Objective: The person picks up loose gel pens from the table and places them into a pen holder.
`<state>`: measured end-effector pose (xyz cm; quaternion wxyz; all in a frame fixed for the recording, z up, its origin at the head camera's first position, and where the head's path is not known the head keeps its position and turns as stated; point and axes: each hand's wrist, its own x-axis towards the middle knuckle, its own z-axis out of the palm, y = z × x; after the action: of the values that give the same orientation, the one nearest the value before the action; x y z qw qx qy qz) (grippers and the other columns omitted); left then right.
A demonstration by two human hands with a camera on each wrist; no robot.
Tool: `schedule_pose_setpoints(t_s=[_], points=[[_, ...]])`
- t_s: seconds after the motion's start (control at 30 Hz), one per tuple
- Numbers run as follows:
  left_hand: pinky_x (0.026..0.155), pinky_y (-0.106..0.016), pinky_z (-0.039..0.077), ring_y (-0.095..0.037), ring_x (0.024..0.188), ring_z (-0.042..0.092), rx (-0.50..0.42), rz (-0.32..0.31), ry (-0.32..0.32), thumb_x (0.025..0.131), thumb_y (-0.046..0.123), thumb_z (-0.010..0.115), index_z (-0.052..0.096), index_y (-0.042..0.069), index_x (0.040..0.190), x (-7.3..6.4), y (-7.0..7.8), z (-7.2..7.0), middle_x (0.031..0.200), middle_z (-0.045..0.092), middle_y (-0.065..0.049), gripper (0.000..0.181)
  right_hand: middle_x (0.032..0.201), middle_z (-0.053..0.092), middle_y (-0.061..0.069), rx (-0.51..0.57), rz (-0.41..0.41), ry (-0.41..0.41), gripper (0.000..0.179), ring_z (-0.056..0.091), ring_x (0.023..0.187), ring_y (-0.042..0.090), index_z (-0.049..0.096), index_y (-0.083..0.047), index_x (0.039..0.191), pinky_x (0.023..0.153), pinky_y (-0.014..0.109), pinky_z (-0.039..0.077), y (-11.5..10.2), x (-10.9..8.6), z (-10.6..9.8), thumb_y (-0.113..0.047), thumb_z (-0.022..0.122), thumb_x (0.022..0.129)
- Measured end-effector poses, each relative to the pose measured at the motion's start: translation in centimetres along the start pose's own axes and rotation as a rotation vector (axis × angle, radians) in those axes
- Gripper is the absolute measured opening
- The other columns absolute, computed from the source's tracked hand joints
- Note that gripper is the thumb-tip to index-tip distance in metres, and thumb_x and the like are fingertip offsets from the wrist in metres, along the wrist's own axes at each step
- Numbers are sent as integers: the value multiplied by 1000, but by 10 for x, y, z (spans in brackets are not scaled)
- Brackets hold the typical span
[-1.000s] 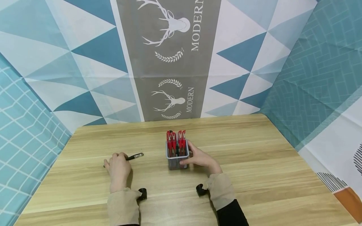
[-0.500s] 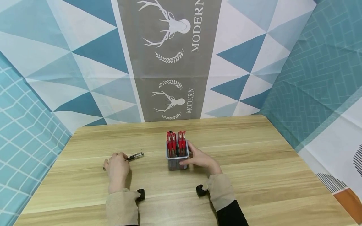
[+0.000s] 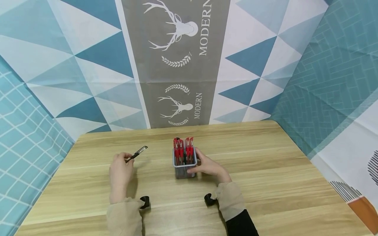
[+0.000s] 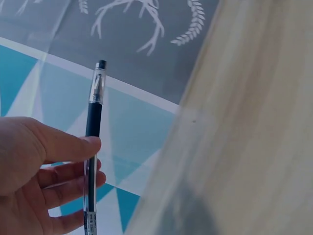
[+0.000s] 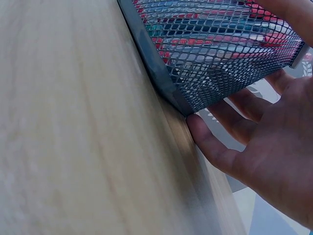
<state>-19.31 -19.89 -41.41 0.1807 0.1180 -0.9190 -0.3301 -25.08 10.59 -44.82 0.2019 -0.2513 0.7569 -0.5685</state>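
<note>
My left hand (image 3: 121, 170) pinches a black gel pen (image 4: 94, 117) between thumb and fingers. The pen has a clear cap with a black tip and a clear barrel. In the head view it tilts up to the right, above the left part of the table. A mesh pen holder (image 3: 185, 171) stands mid-table with several red-capped pens (image 3: 180, 149) upright in it. My right hand (image 3: 210, 165) grips the holder's right side, thumb at the front and fingers behind. In the right wrist view, the fingers lie along the dark mesh (image 5: 215, 54) near the base.
The wood-grain table (image 3: 265, 164) ends at a patterned cloth backdrop (image 3: 251, 59) behind. A blue tiled-print cloth (image 3: 26, 137) flanks the left side, a teal one (image 3: 325, 82) the right. Black straps (image 3: 209, 199) hang at both wrists.
My left hand has lifted the black pen off the table and turned it, so its cap end points higher. The right hand stays on the pen holder.
</note>
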Motion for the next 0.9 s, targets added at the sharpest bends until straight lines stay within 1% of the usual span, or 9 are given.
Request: schedule_pose_setpoints(t_s=[0.07,0.2,0.33,0.43,0.5,0.6,0.67,0.73,0.9], points=[[74,-48,43,-37,92,55,-14,11,6,87,7,55,58,-3,101,1,3,-3,103,53,-21,18,144,30,7,-4,2,4,98,29,132,24,6,-27,146,109,44,22,0,0,0,-15,74,75],[78,-48,43,-36,93,55,-22,30,11,87,8,56,57,-1,101,1,8,-7,102,56,-19,16,146,27,6,-2,11,1,100,29,132,24,5,-26,146,109,43,22,1,0,0,-15,74,75],[78,-47,43,-34,91,57,-43,53,43,87,4,56,55,0,102,0,13,-10,98,59,-19,16,145,29,8,15,13,-10,100,30,131,25,3,-26,146,108,43,24,1,1,-1,-12,73,76],[78,-47,43,-33,90,58,-56,94,77,86,1,55,53,-2,109,0,17,-11,95,59,-18,23,145,28,12,15,21,-19,100,29,132,28,2,-21,147,108,44,23,-8,-2,-1,-9,72,76],[79,-47,44,-34,90,58,-57,124,93,86,-1,54,50,-3,115,1,18,-11,95,57,-19,30,145,28,12,19,27,-22,101,29,132,28,1,-19,147,108,44,24,-9,-2,-1,-8,72,76],[81,-48,44,-36,93,57,-58,148,108,86,-3,53,46,-5,124,1,21,-10,96,56,-20,38,143,32,11,26,26,-19,99,32,130,27,5,-20,147,108,44,25,-7,-1,-1,-8,72,76],[81,-48,44,-37,93,57,-61,157,116,87,-3,52,45,-6,126,2,24,-10,96,55,-21,40,141,34,9,33,23,-15,97,33,129,25,7,-25,146,107,43,26,0,1,-1,-9,73,76],[79,-48,44,-37,92,57,-72,160,123,87,-2,51,45,-5,126,1,28,-9,96,55,-20,40,140,36,8,27,14,-10,95,35,128,24,10,-27,145,107,43,27,1,1,0,-12,73,76],[71,-45,49,-35,83,62,-118,189,166,88,0,52,55,-4,114,0,37,-8,94,56,-18,27,139,36,7,19,1,-11,96,36,127,24,10,-29,145,106,42,28,1,1,0,-14,74,75]])
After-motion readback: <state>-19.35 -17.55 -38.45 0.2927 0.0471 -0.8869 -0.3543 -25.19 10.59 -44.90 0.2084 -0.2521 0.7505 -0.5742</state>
